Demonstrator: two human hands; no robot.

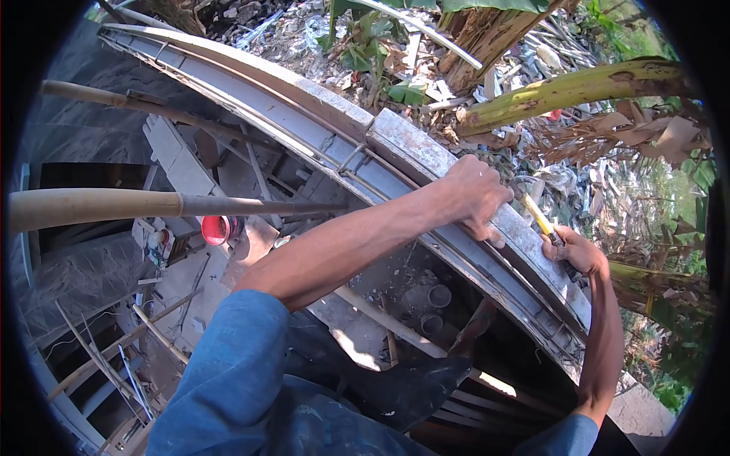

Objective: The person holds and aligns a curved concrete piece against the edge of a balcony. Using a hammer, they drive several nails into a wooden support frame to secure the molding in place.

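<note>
My right hand [570, 249] is closed around the yellow and black handle of a hammer-like tool [538, 211]. Its metal head is beside my left hand [477, 199], whose fingers are bent at a weathered pale board [403, 144] along a long ledge; what they grip, if anything, is hidden. Under and beside the board runs a grey channel [304, 133] with thin rods along it, crossing the view diagonally from upper left to lower right.
Bamboo poles [99, 209] cross at left over a lower level with planks, a red container [215, 229] and grey buckets [439, 296]. Beyond the ledge lie banana stems [578, 91], leaves and strewn debris [350, 30]. A dark opening with slats is below me.
</note>
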